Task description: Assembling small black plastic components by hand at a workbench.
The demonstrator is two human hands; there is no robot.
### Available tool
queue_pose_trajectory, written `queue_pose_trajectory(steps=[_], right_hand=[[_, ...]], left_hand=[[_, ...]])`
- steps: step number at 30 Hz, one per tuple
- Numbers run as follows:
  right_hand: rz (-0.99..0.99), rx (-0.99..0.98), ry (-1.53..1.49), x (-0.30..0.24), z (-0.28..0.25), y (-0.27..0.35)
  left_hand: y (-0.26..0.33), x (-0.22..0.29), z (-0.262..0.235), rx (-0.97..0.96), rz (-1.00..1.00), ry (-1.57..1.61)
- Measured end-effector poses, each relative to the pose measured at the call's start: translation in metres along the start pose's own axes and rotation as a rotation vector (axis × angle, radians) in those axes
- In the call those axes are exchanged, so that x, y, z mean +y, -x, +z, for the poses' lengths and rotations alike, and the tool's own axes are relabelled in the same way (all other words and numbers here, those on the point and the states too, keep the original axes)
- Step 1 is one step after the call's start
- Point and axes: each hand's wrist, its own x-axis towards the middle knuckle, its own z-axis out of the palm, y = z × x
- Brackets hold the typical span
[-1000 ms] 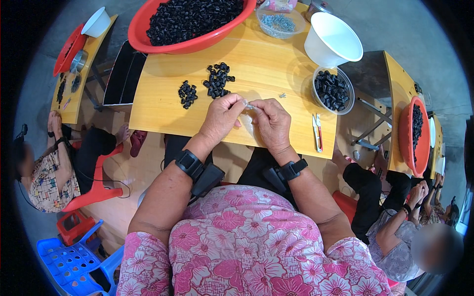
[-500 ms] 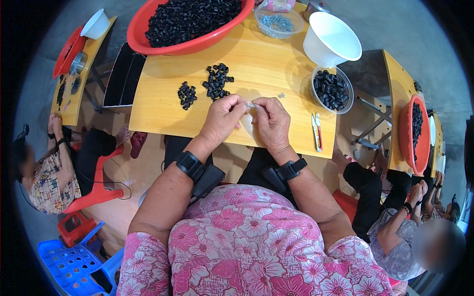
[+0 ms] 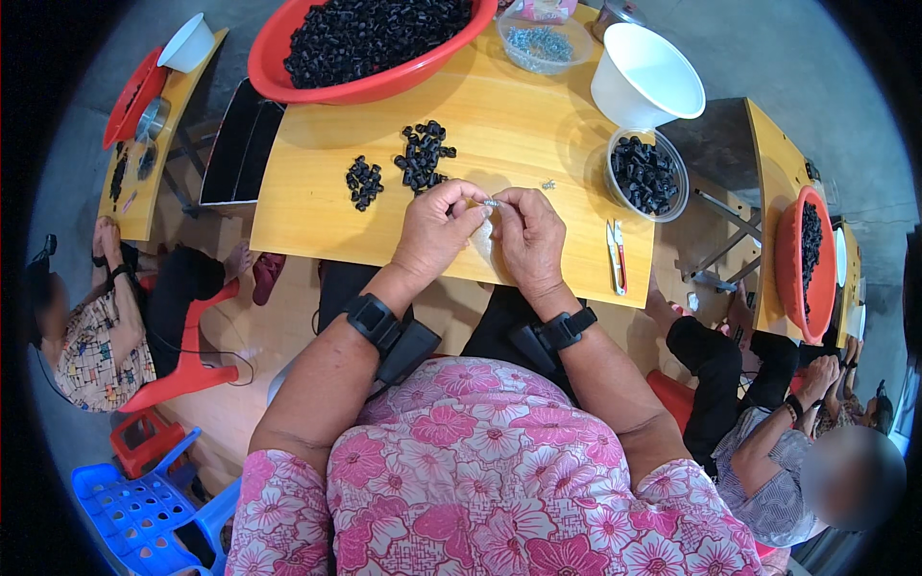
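Over the near part of the wooden table, my left hand and my right hand meet fingertip to fingertip. Both are closed in a pinch. Between them is a small silvery ridged metal piece, perhaps a screw or a spring; fingers hide much of it. Just past my left hand lie a larger pile of black plastic pieces and a smaller pile of black plastic pieces. A few tiny silvery pieces rest beyond my right hand. Snips with a red handle lie to its right.
A big red basin of black pieces stands at the far left. Along the far right are a clear tub of silvery pieces, a white bucket and a clear tub of black pieces. People sit at tables on both sides.
My left fingers have shifted slightly, and more of the silvery piece shows between the fingertips. Both hands stay in nearly the same place.
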Motion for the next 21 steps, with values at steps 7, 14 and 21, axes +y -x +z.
queue_pose_trajectory(steps=[7,14,21], right_hand=[[0.041,0.001,-0.01,-0.002,0.0,-0.001],[0.012,0.033,0.01,-0.001,0.002,0.0],[0.031,0.033,-0.016,0.001,0.002,0.0]], left_hand=[[-0.002,0.0,0.0,0.001,0.044,-0.078],[-0.002,0.007,-0.002,-0.029,0.0,-0.074],[-0.003,0.009,-0.004,-0.079,-0.092,0.02]])
